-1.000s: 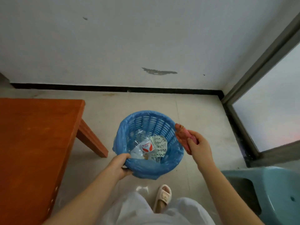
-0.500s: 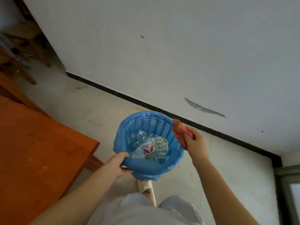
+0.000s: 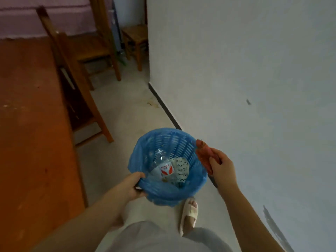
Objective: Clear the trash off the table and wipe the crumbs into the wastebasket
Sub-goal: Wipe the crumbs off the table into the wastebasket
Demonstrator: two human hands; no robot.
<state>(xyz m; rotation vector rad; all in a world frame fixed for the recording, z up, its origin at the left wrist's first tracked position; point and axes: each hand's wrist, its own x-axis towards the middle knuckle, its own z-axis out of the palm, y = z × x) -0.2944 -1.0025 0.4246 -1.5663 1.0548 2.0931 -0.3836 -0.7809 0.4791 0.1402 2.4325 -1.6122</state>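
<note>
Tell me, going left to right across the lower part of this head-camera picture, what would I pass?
Wooden table → left hand gripping the rim → blue wastebasket with a plastic bottle lying inside → red cloth → right hand holding that cloth → white wall.

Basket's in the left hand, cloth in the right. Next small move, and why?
Probably bring the wastebasket left until its rim sits just under the table edge. The left hand grips the rim, the right hand holds the red cloth beside it, and pale specks that look like crumbs show on the tabletop. A bottle already lies inside.
</note>
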